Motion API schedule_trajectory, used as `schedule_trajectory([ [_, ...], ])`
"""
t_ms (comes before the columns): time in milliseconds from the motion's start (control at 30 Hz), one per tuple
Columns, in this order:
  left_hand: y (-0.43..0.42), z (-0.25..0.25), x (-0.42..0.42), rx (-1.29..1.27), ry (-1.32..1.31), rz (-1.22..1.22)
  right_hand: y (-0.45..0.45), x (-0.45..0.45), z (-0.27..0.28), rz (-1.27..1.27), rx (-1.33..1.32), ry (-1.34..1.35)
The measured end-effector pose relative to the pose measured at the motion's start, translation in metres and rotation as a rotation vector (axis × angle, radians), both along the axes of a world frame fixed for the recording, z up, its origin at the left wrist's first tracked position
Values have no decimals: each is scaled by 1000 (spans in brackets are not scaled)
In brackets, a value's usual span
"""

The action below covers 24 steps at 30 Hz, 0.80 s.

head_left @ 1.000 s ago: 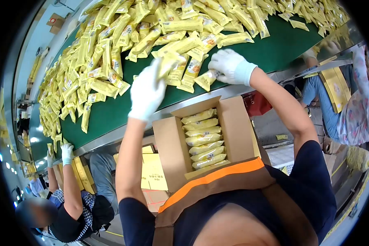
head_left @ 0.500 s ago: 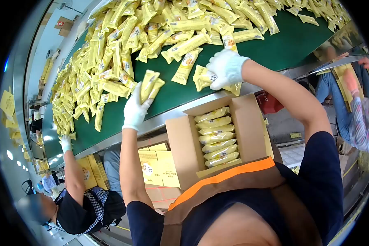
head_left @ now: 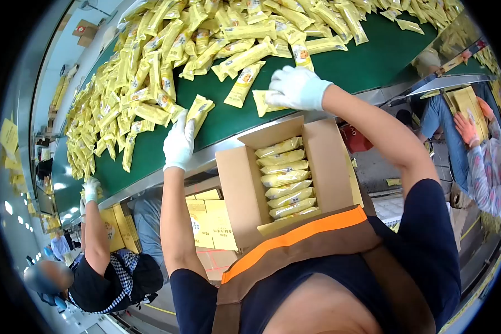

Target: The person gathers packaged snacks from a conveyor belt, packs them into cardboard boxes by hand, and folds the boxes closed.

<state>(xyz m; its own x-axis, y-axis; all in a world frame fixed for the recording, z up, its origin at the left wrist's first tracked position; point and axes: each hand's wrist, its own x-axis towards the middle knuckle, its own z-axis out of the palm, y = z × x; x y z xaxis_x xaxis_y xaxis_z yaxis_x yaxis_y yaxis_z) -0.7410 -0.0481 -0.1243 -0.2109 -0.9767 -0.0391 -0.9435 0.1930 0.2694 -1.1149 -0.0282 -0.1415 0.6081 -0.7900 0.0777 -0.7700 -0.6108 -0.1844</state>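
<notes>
My left hand (head_left: 178, 143), in a white glove, is at the near edge of the green belt with its fingers closed on yellow snack packets (head_left: 200, 110); how many is partly hidden. Farther right, my gloved right hand (head_left: 298, 89) curls palm down over another yellow packet (head_left: 268, 103), whose left end sticks out beyond the fingers. An open cardboard box (head_left: 240, 192) stands below, between my arms, with its flaps up. Inside it, several yellow packets (head_left: 287, 181) lie stacked in a row.
A large heap of yellow packets (head_left: 145, 72) covers much of the green conveyor belt (head_left: 367, 64). Its metal rim (head_left: 217, 150) runs before me. Yellow cartons (head_left: 211, 220) stand lower left. One co-worker (head_left: 103, 278) reaches to the belt at left; another person (head_left: 484, 161) holds yellow cardboard at right.
My left hand has turned and lowered its packets toward the belt. My right hand has shifted slightly left and up over its packet. The view has shifted a little.
</notes>
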Motion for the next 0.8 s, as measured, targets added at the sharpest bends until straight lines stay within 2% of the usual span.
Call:
schedule_trajectory([
  [33,-3,1,5,39,12,-45,12,-1,-2,121,-211,114],
  [67,-8,2,12,77,29,-96,15,0,-24,75,-184,-82],
  [133,-11,11,9,151,-6,-177,25,-8,-5,113,5,7],
  [233,-9,21,-2,181,-121,-137,46,-34,31,12,-87,-66],
  [267,-5,24,-7,175,-156,-115,58,-45,32,-80,-234,-122],
  [333,-8,13,-10,152,-251,-88,82,-67,8,-235,-134,11],
  [367,-13,8,-7,201,-245,-92,87,-78,-1,-344,-2,-38],
  [467,-13,10,-7,261,-165,-76,77,-90,19,-540,320,-465],
  [500,-10,15,-13,295,-137,-36,66,-89,26,-673,376,-627],
  [533,-5,19,-18,332,-113,6,45,-90,23,-658,521,-993],
  [600,-1,10,-13,217,108,16,29,-70,34,-632,624,-1666],
  [667,-11,10,-14,94,482,81,-9,-51,8,-727,597,-1695],
  [700,-9,43,-35,300,684,127,-30,-41,-16,-829,621,-1588],
  [733,-7,61,-57,371,774,113,-27,-26,-6,-914,507,-1359],
  [800,-8,71,-98,376,707,-90,-32,-13,-4,-985,353,-1013],
])
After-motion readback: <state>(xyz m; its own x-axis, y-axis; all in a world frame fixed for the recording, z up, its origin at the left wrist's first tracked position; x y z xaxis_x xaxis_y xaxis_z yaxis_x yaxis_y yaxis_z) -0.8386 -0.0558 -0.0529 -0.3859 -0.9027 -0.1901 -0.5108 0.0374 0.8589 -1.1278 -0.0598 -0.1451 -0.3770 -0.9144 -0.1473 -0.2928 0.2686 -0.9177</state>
